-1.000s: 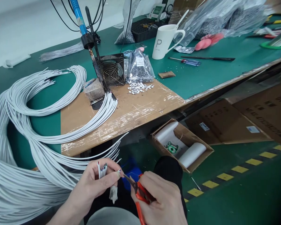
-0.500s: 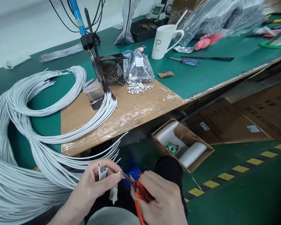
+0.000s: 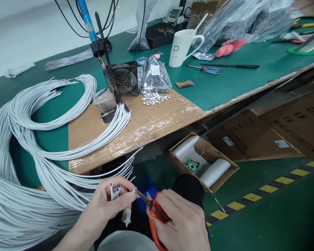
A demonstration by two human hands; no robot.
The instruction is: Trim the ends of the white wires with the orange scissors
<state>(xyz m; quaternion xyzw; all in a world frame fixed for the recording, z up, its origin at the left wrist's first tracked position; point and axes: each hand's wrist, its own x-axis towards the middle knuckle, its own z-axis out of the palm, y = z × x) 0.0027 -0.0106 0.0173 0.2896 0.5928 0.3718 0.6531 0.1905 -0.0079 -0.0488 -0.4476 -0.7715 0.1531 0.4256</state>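
White cable ends [image 3: 116, 191] poke upward, clasped within my left grip [image 3: 106, 204]; just rightward, my right grip [image 3: 179, 214] holds orange-handled scissors [image 3: 148, 202], long axis slanting up-left to the left pinch.

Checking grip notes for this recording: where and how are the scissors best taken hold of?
I'd take the scissors by their orange handles, coming from the right and closing around them: the dark blades point left, their tips close to the left hand, while the handles lie toward the right hand, which holds them.
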